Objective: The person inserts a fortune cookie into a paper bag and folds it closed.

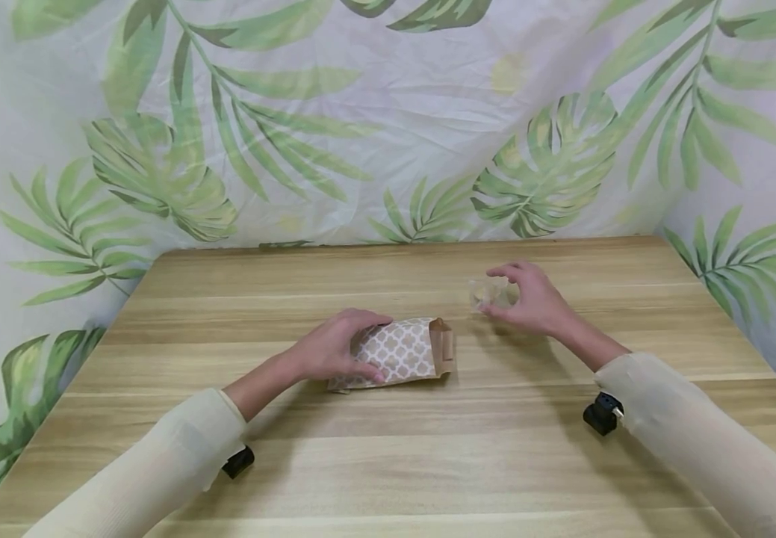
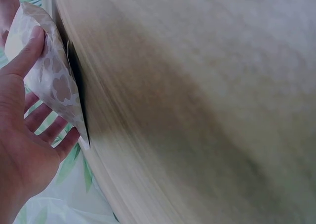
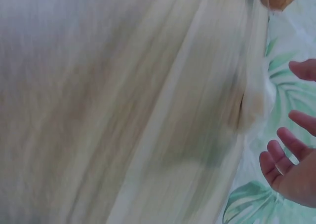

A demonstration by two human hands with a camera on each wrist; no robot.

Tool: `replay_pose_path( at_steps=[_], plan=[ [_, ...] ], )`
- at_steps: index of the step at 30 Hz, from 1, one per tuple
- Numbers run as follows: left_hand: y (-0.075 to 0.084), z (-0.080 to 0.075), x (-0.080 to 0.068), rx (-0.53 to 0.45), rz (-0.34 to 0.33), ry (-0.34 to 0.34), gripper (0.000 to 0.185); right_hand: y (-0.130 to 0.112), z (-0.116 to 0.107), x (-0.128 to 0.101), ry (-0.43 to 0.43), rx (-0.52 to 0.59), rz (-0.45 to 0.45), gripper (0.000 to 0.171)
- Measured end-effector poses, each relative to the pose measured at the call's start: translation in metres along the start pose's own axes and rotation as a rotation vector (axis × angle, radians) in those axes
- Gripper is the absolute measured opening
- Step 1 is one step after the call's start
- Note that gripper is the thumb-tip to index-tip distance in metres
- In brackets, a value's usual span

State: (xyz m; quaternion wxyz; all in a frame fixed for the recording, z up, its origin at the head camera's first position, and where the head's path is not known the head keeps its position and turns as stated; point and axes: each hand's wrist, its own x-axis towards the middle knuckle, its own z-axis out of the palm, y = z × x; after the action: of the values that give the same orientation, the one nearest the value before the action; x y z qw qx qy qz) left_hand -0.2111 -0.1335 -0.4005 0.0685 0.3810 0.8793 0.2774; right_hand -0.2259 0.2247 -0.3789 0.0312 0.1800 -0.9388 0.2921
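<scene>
A brown paper bag (image 1: 404, 351) with a white lattice pattern lies on its side on the wooden table (image 1: 388, 463), its open mouth turned right. My left hand (image 1: 334, 351) grips its closed end. In the left wrist view the thumb lies on the bag (image 2: 52, 81) and the fingers (image 2: 47, 125) curl behind it. A small clear-wrapped item (image 1: 487, 293) sits on the table to the right of the bag. My right hand (image 1: 529, 302) hovers at it with fingers spread. In the blurred right wrist view the fingers (image 3: 291, 145) stand apart from the pale item (image 3: 254, 103).
A leaf-printed cloth (image 1: 388, 134) hangs behind the table and down both sides. The table's back edge (image 1: 414, 245) runs just beyond the hands. Black wrist mounts (image 1: 601, 413) show under both sleeves.
</scene>
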Motion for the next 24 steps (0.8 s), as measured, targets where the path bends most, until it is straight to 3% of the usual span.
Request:
replay_pose_path(
  at_steps=[13,24],
  plan=[
    [0.001,-0.003,0.000,-0.018,0.003,0.012,0.089,0.031,-0.010,0.015,-0.183,0.045,-0.032,0.086],
    [0.002,-0.005,-0.002,-0.025,0.005,0.014,0.088,0.038,-0.014,0.022,-0.243,0.137,-0.012,0.089]
  ],
)
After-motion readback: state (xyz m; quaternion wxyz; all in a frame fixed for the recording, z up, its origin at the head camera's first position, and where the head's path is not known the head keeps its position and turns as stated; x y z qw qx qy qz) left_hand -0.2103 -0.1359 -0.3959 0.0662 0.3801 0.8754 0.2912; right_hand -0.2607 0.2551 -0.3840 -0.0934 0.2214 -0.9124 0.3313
